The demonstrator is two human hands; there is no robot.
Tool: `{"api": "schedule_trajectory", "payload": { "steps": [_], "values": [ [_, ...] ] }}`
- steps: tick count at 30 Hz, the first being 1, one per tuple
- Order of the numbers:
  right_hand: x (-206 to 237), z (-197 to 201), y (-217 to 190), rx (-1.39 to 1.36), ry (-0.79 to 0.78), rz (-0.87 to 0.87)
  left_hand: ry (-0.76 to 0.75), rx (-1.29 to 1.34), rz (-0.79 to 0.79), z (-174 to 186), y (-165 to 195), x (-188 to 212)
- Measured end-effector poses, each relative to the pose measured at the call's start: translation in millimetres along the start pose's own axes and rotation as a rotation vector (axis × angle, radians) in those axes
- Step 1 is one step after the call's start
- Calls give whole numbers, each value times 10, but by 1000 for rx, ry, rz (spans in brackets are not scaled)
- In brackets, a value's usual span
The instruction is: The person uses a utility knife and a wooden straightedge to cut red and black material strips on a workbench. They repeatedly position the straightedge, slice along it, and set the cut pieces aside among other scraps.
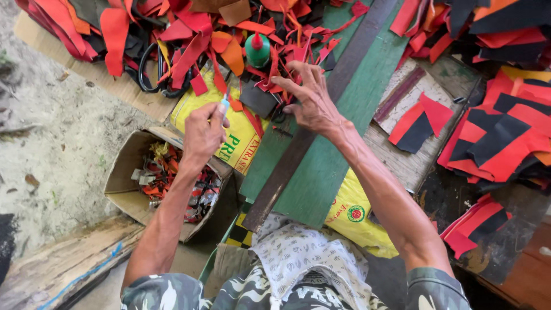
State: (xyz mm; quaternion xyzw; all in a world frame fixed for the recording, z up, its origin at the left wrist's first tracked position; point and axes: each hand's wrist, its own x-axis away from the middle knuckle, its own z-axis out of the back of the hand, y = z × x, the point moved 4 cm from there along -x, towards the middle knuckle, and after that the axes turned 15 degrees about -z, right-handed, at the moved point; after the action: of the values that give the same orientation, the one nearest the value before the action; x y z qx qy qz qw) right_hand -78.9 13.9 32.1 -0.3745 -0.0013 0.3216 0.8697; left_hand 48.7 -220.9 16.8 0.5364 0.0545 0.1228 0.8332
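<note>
Left of centre in the frame, the left hand (204, 131) has its fingers curled shut around a small tube (224, 104), tip upward, likely poised to dab. At upper centre the right hand (310, 97) spreads open fingers, pressing a dark scrap (258, 99) flat (beside red offcuts) on the green worktop (321, 172).

- You're at a makeshift open-air craft workshop, set low by bare sandy ground (63, 132) at the left of the frame.
- Cut red, orange and black scraps (189, 34) heap across the top; stacked cut pieces (499, 138) lie at right.
- Green board (321, 166) over yellow sacks (241, 138) serves as your bench, centre.
- Cardboard box (123, 172) of offcuts, lower left; green glue bottle (257, 50), top centre.
</note>
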Motion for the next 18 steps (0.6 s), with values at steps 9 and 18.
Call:
{"api": "schedule_trajectory", "payload": {
  "steps": [9,18],
  "values": [
    [-712,-341,677,79,152,-31,10,-431,-496,-204,346,212],
    [-906,-105,481,91,-150,-125,-72,-442,-329,-309,350,141]
  ]
}}
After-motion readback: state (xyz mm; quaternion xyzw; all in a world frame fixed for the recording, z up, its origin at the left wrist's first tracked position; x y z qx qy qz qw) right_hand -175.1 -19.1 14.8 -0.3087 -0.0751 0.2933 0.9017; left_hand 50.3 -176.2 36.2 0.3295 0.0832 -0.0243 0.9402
